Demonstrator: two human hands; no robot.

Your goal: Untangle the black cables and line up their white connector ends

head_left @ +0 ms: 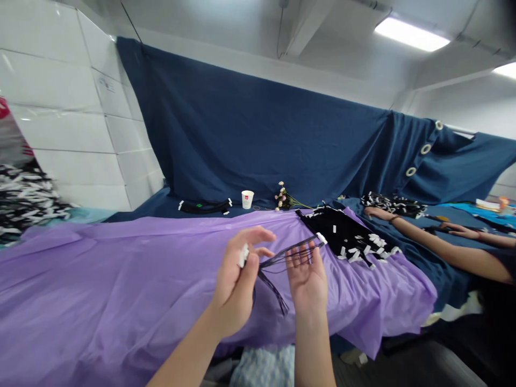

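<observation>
I see two bare hands held up over a shiny purple cloth [121,285]. The left hand [236,279] pinches a thin bunch of black strings [269,262] between its thumb and fingers, and white bits show by its fingers. The right hand [308,279] is open, palm up, and the strings lie across its fingers. A white tag [321,238] sits on the far end of the strings. Some loose ends hang down between the two hands.

Just past the right hand, a flat black pile [328,228] with lots of white tags lies on the cloth. Farther back are a white paper cup [247,199], some small flowers [284,200] and a curved black strip [205,208] with white ends. Over on the right, another person's hand [379,213] rests by a black and white heap [397,206]. A big dark blue curtain [258,129] hangs behind.
</observation>
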